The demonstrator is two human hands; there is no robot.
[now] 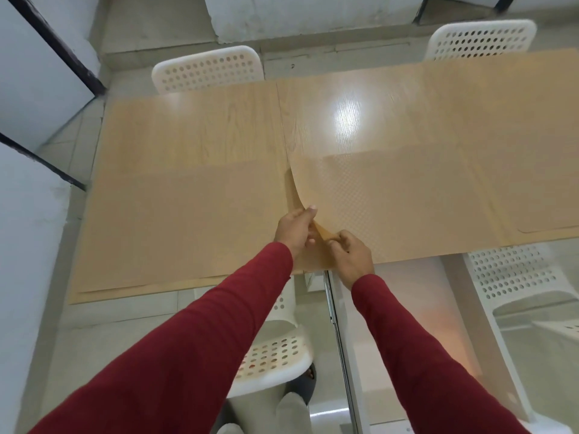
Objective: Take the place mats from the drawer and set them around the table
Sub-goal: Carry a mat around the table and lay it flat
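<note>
Fingertips of both hands pinch the near-left corner of a tan, textured place mat (391,198) that lies on the right half of the wooden table (203,133): the left hand (296,230) grips the lifted edge from the left with the thumb on top, and the right hand (349,252) nips the curled corner just beside it. That corner is peeled up into a curve while the rest of the mat stays flat. Another mat (188,220) of the same colour lies flat on the left half, and a further mat's rounded corner (545,228) shows at the right edge. The person appears to be separating or straightening this mat; done well, that means lifting the corner gently, keeping the sheet low so it does not crease, then smoothing it square to the table edge in front of the white perforated chair (513,277). No brand, label or writing can be read anywhere in view.
</note>
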